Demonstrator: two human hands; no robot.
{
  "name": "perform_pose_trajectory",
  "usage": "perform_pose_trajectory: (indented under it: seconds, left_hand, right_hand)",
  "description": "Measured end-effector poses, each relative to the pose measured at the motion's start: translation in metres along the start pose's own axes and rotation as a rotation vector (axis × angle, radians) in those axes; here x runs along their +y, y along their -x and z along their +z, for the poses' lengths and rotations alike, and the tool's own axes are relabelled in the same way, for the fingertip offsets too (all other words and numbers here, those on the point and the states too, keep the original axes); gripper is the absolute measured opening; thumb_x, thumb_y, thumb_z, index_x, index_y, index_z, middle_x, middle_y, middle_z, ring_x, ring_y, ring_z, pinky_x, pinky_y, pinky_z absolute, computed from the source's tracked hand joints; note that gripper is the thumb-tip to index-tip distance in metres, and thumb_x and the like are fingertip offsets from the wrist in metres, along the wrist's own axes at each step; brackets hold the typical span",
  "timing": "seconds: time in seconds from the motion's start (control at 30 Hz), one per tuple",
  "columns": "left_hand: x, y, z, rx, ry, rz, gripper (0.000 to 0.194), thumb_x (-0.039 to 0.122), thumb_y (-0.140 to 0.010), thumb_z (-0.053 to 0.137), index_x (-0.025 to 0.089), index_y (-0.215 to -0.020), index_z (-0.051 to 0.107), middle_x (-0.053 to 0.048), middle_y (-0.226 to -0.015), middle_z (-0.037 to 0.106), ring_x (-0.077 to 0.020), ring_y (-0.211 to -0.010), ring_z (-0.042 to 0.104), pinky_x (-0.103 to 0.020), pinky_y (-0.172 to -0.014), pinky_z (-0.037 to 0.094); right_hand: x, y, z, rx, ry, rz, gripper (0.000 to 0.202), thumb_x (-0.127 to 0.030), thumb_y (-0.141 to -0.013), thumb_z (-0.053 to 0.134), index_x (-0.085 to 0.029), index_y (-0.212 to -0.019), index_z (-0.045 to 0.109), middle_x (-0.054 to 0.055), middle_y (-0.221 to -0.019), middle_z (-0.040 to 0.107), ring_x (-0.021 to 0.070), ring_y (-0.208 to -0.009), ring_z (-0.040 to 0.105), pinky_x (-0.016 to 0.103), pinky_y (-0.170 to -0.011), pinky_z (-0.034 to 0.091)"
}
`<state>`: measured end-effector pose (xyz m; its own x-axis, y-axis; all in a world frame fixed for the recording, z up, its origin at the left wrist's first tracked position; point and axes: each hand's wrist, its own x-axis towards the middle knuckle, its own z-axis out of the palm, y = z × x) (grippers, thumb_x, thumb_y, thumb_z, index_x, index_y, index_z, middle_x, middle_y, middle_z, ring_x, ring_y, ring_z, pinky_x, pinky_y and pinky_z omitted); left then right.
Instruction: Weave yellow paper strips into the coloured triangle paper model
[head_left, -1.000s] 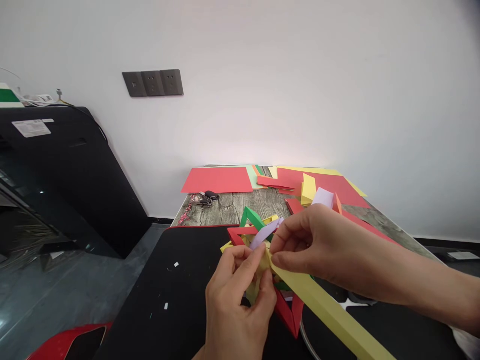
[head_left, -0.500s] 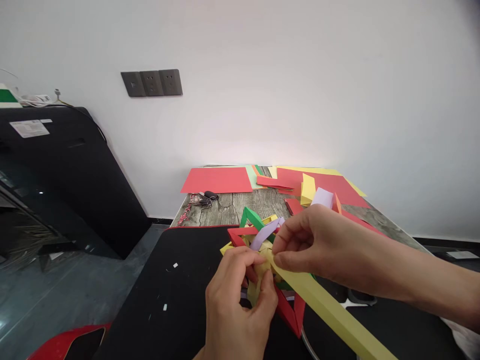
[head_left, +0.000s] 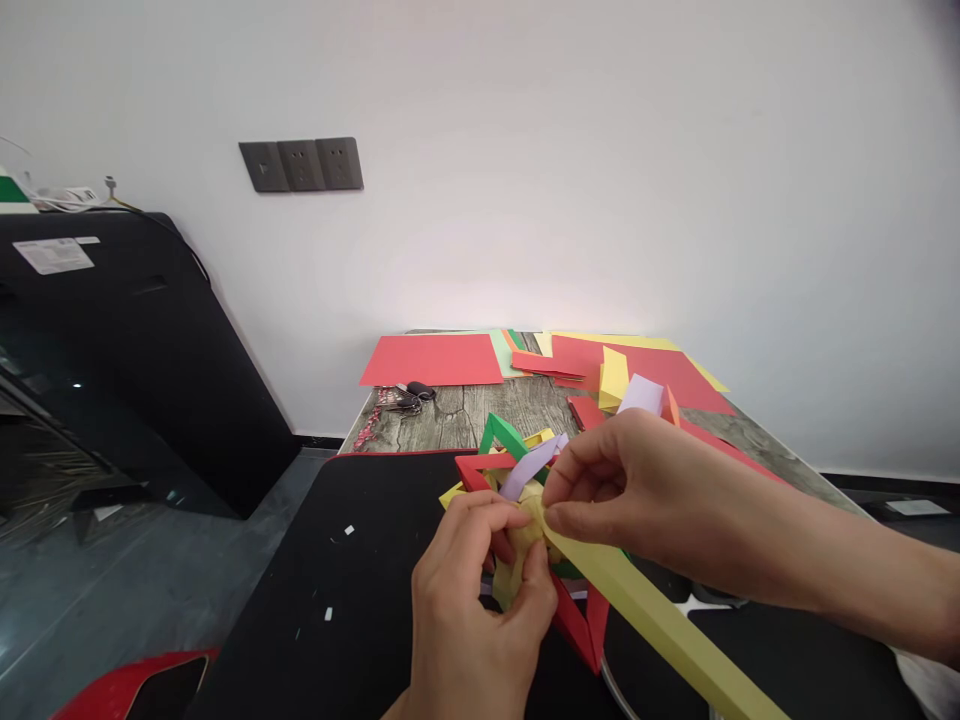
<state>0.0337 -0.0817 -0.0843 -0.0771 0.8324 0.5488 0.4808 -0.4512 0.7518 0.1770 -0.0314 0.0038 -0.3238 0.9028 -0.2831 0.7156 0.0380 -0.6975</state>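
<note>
Above the black mat (head_left: 360,560), a long yellow paper strip (head_left: 660,630) is pinched at its near end between thumb and forefinger of the right hand (head_left: 630,480). The left hand (head_left: 472,610) is closed on the same end, against a woven cluster of coloured paper strips (head_left: 517,460). Red paper sheets (head_left: 431,360) lie on the wooden table (head_left: 465,410) beyond.

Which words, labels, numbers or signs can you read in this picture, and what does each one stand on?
None can be read.
White sticker on the black slanted panel: print too small and blurred to read.
Grey wall sockets: no marking legible.
Coloured paper sheets and yellow strip: no print visible.
</note>
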Motion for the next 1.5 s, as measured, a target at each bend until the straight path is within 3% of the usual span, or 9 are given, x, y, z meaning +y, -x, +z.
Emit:
perform_pose_trajectory:
  seconds: [0.4,0.73,1.03,1.17,1.5]
  left_hand:
    - [0.0,0.0,0.0,-0.016,0.024,-0.042,0.013,0.012,-0.084,0.057,0.021,-0.092,0.061,0.002,-0.077,0.062,-0.0099,-0.065,0.057,-0.021,-0.061,0.049]
    - [-0.001,0.0,-0.001,-0.019,0.011,-0.034,0.016,0.012,-0.084,0.057,0.022,-0.096,0.062,0.002,-0.079,0.063,-0.0102,-0.065,0.056,-0.021,-0.057,0.045]
    - [0.001,-0.001,-0.001,-0.02,-0.01,-0.037,0.016,0.011,-0.083,0.057,0.022,-0.094,0.062,0.002,-0.077,0.062,-0.0118,-0.066,0.056,-0.023,-0.059,0.047]
    - [0.004,-0.001,-0.002,-0.004,0.006,-0.051,0.014,0.011,-0.083,0.057,0.021,-0.092,0.063,0.0,-0.076,0.063,-0.0123,-0.065,0.056,-0.025,-0.059,0.047]
    - [0.005,-0.001,-0.002,-0.023,0.057,-0.103,0.015,0.01,-0.081,0.059,0.021,-0.09,0.065,0.001,-0.075,0.063,-0.0128,-0.064,0.056,-0.026,-0.06,0.047]
  right_hand:
    - [-0.005,0.001,0.003,0.139,0.071,-0.096,0.009,-0.015,-0.065,0.059,-0.021,-0.06,0.063,-0.005,-0.054,0.06,0.0096,-0.051,0.05,0.02,-0.043,0.035]
    - [-0.008,0.001,0.002,0.107,0.053,-0.05,0.012,-0.015,-0.067,0.06,-0.021,-0.056,0.061,-0.003,-0.057,0.064,0.0111,-0.054,0.053,0.021,-0.045,0.036]
    - [-0.004,-0.001,0.006,0.082,-0.09,-0.011,0.002,-0.02,-0.069,0.062,-0.021,-0.07,0.063,0.001,-0.067,0.07,0.0165,-0.065,0.063,0.025,-0.054,0.044]
    - [-0.006,-0.001,0.01,0.096,-0.115,0.042,0.011,-0.019,-0.068,0.062,-0.022,-0.079,0.061,-0.001,-0.065,0.068,0.0157,-0.062,0.061,0.025,-0.05,0.041]
    - [-0.004,-0.002,0.016,0.139,-0.148,0.1,0.02,-0.014,-0.066,0.063,-0.021,-0.081,0.051,-0.005,-0.058,0.057,0.0091,-0.05,0.045,0.023,-0.045,0.028]
